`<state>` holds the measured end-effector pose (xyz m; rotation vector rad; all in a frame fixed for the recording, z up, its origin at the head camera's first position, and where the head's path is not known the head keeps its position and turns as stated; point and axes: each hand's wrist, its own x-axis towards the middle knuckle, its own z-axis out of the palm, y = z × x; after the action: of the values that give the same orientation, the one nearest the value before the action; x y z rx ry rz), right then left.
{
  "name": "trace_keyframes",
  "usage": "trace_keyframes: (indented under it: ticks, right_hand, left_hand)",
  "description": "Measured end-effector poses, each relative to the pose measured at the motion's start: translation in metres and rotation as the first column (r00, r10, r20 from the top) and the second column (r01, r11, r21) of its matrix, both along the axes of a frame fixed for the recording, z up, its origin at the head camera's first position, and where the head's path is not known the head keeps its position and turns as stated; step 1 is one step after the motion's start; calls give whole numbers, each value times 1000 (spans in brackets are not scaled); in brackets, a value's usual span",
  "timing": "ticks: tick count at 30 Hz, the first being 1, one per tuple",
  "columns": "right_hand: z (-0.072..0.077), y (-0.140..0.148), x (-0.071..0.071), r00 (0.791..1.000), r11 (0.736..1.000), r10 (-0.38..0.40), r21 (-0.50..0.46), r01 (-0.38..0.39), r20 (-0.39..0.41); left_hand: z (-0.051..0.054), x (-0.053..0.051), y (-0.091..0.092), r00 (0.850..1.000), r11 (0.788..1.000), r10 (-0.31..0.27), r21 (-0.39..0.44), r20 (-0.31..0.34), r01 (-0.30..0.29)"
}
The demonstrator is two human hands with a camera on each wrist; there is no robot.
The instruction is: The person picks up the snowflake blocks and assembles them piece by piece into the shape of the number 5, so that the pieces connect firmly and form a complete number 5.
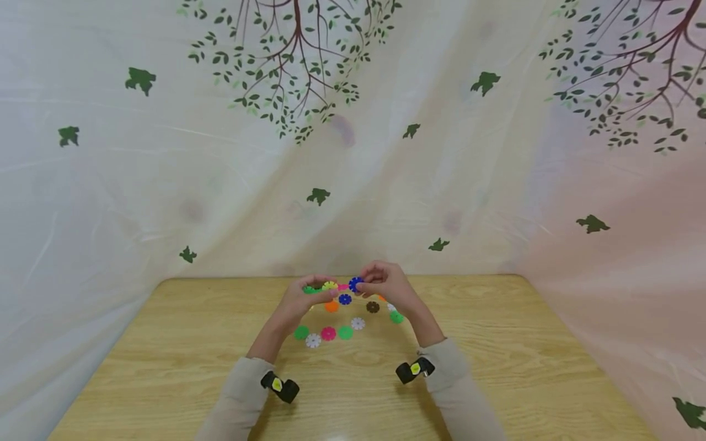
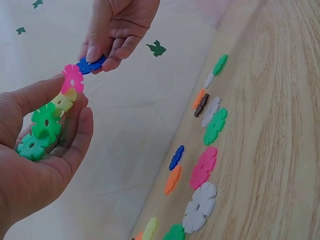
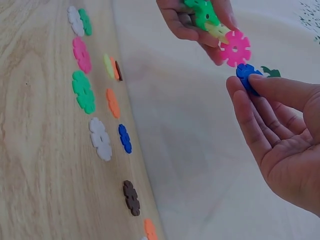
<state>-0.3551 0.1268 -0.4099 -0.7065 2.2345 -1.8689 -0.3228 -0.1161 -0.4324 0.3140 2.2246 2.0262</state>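
A black device [image 1: 279, 387] at the left wrist and a similar unit [image 1: 415, 370] at the right each carry a yellow-green label, its detail too small to read. Above a pale wood-grained surface [image 1: 524, 343], 2 bare hands hold flat plastic discs shaped like flowers, with notched rims and a small central hole. The left hand [image 2: 37, 182] grasps a short chain [image 2: 52, 116] between thumb and curled fingers: 2 green discs, then a translucent-looking yellow disc, then a bright pink disc [image 3: 240, 52] at the far end. The right hand [image 3: 295, 160] pinches a dark blue disc [image 3: 246, 75] between thumb and fingers, its rim meeting the pink disc; whether their slots interlock, I cannot tell. Below, loose discs [image 3: 84, 95] lie flat and scattered on the surface, in green, white, pink, orange, brown, blue and yellow. Pale sleeves [image 1: 242, 392] end at the wrists. Behind the surface hangs a smooth, lightly creased cream sheet [image 1: 358, 220], printed with leafy branches and dark green bird-like shapes.
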Motion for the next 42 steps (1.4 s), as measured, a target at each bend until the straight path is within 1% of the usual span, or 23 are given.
trace_keyframes:
  ticks: [5, 8, 12, 19, 27, 34, 38, 42]
  right_hand:
    - [-2, -1, -1, 1000, 999, 7, -39, -7, 12]
    - [-3, -1, -1, 1000, 998, 15, -62, -15, 9]
    - [-2, -1, 0, 1000, 997, 28, -75, -28, -2]
    - [-3, -1, 0, 1000, 997, 26, -68, -25, 5]
    - [-5, -3, 0, 1000, 999, 19, -48, -19, 2]
    - [-3, -5, 1, 1000, 999, 14, -32, -14, 4]
    - [-3, -5, 1, 1000, 999, 9, -33, -9, -3]
    - [-4, -6, 1, 1000, 1000, 2, -27, -3, -23]
  left_hand:
    - [1, 0, 0, 999, 999, -29, 39, -32, 31]
    - [1, 0, 0, 998, 998, -37, 54, -47, 40]
    - [3, 0, 0, 998, 997, -36, 65, -44, 39]
    - [3, -1, -1, 998, 998, -40, 54, -38, 42]
    - [2, 0, -3, 999, 999, -36, 25, -24, 37]
    - [1, -1, -3, 999, 999, -41, 14, -36, 41]
    - [-1, -2, -3, 998, 999, -49, 11, -44, 49]
    - [-1, -1, -2, 998, 999, -48, 11, -33, 48]
